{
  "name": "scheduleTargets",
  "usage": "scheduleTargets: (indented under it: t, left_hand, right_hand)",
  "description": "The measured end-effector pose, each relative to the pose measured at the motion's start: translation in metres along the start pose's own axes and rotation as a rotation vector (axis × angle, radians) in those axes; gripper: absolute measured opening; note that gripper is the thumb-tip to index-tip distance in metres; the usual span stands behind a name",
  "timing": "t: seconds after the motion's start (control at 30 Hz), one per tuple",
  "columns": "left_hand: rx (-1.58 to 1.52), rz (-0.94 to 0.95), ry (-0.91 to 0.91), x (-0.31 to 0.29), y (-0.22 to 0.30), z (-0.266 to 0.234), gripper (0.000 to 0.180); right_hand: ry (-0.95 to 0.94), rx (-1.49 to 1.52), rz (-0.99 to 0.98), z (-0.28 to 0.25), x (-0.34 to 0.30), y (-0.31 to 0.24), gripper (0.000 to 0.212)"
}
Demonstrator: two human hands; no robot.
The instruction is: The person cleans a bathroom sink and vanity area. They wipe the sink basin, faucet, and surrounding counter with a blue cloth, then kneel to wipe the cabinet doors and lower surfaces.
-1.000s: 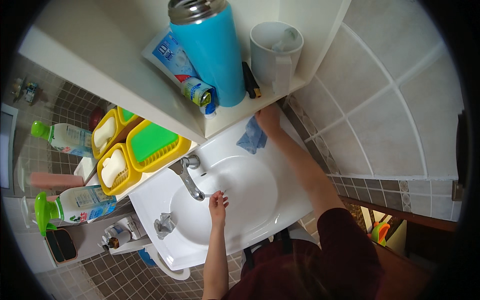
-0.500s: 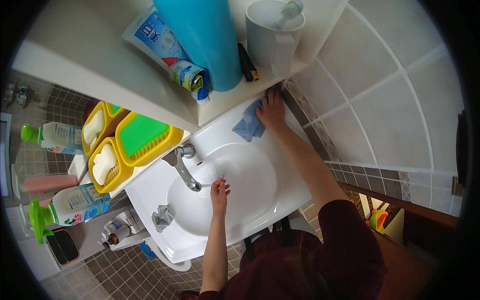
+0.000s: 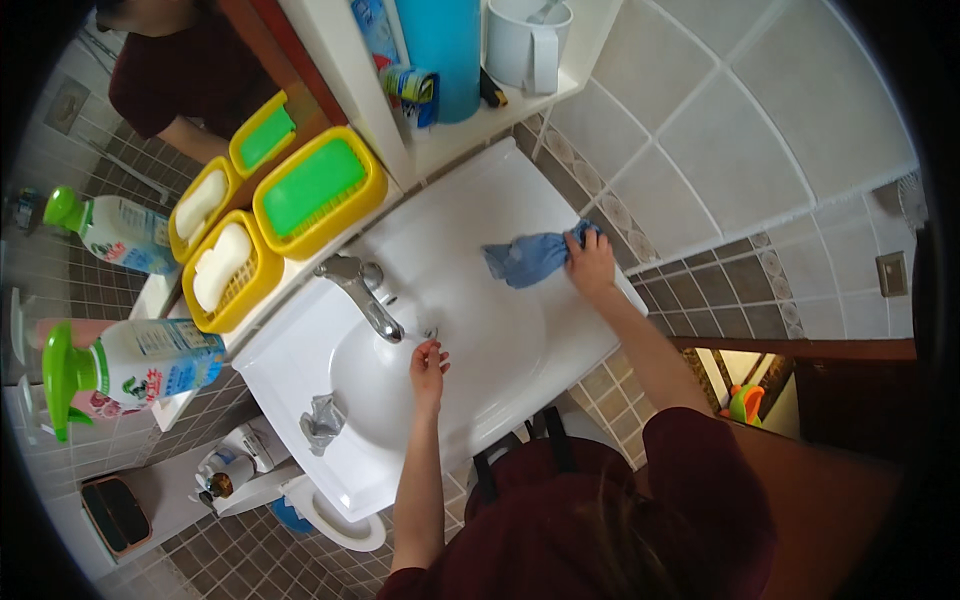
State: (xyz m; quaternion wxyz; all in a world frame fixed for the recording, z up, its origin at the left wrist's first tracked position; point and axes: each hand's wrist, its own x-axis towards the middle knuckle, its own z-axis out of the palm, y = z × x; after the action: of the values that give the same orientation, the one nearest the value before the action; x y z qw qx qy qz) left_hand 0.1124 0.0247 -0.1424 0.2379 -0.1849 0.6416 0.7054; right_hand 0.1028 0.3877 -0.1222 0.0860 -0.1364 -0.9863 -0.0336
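Roughly sideways, the elongated blue cloth (image 3: 532, 259)

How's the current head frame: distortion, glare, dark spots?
Head view: black rim around the picture, grout lines bowed on the wall tiles; glints on the chrome faucet; white sink bright; maroon shirt dark, folds hard to read; left hand, right hand and blue cloth legible.
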Motion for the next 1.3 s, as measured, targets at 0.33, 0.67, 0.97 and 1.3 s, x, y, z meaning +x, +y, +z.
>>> scheduleTargets:
  t: [0.33, 0.67, 0.97, 1.3]
  left_hand:
    - [0.117, 0.004, -0.166, -0.011, -0.016, 0.0, 0.025]
    - [0.032, -0.042, -0.07, -0.03, -0.022, -0.004, 0.024]
    - [-0.074, -0.02, 0.124, -0.058, -0.021, -0.014, 0.024]
    - [-0.132, 0.091, 0.342, -0.109, -0.021, -0.039, 0.026]
  right_hand:
    - [-0.266, 0.051, -0.307, -0.044, -0.063, 0.079, 0.033]
    - [-0.347, 0.414, 0.012, -0.054, -0.166, 0.05, 0.054]
    - [-0.55, 0.984, 0.186, -0.07, -0.209, -0.076, 0.058]
    - [-0.954, 1.35, 0.215, -0.028, -0.195, -0.239, 0.055]
